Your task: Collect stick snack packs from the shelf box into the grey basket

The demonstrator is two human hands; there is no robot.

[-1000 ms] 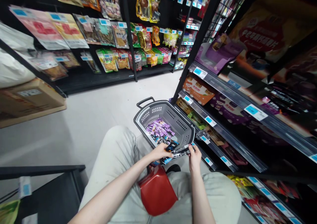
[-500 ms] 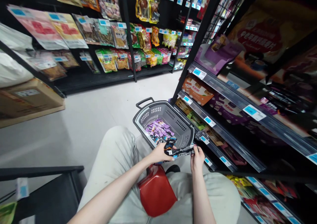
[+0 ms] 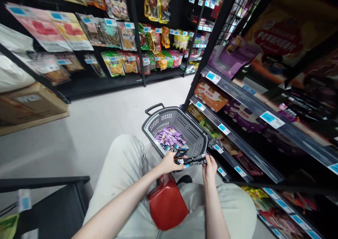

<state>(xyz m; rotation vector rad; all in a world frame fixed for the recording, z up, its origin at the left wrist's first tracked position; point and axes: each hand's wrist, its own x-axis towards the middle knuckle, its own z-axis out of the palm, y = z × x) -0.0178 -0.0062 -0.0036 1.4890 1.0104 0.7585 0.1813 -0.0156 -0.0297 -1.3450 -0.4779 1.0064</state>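
Over the near rim of a grey shopping basket [image 3: 194, 135], my left hand [image 3: 170, 162] is closed around the left ends of several slim black sachets [image 3: 194, 159]. My right hand [image 3: 210, 165] pinches the right ends of the same sachets between thumb and fingers. They lie roughly level between both hands. Inside the basket, purple stick sachets [image 3: 170, 136] are piled loosely, with some black and blue ones at the near side. My left hand and the held sachets partly hide that side.
A red stool [image 3: 169, 207] is between my legs. On the right, shelves [image 3: 245, 94] hold boxes and packets, close to the basket. Snack bags [image 3: 113, 63] line the far shelf. A cardboard box [image 3: 31, 105] stands at left on the pale floor [image 3: 105, 108].
The black sachets have tilted slightly in my hands, and my left fingers have shifted a little on them. The basket and its contents stay in place.
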